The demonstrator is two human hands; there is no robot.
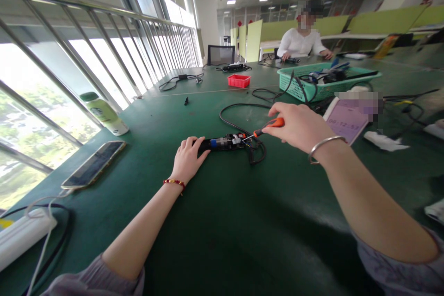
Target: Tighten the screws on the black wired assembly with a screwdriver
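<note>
My left hand [187, 159] wraps around the black device [222, 142], hiding one end, well in from the left edge of the table [208, 226]. My right hand [301, 126] grips an orange screwdriver [276, 123], partly covering it; whether its blurred tip [244, 139] touches the device, I cannot tell.

Plastic screwdriver handle [278, 122], glossy metal bangle [326, 140]
</note>
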